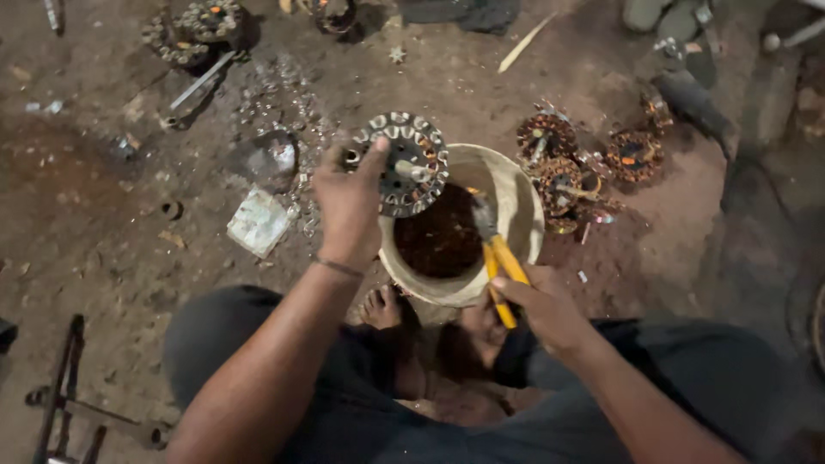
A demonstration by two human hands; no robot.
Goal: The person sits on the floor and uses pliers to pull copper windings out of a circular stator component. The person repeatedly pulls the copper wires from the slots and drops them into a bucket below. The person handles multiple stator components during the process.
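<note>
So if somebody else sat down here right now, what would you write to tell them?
Left hand: holds a round motor stator, stripped of copper, over the bucket's rim.
Right hand: grips yellow-handled pliers, nose pointing into the bucket.
The bucket sits on the dirt floor between the feet and holds reddish-brown copper wire.
Right of the bucket lie stators with copper windings in them; more stators lie at top left.

One stripped stator [411, 163]; one pliers [497, 258]; one bucket [518, 198].
</note>
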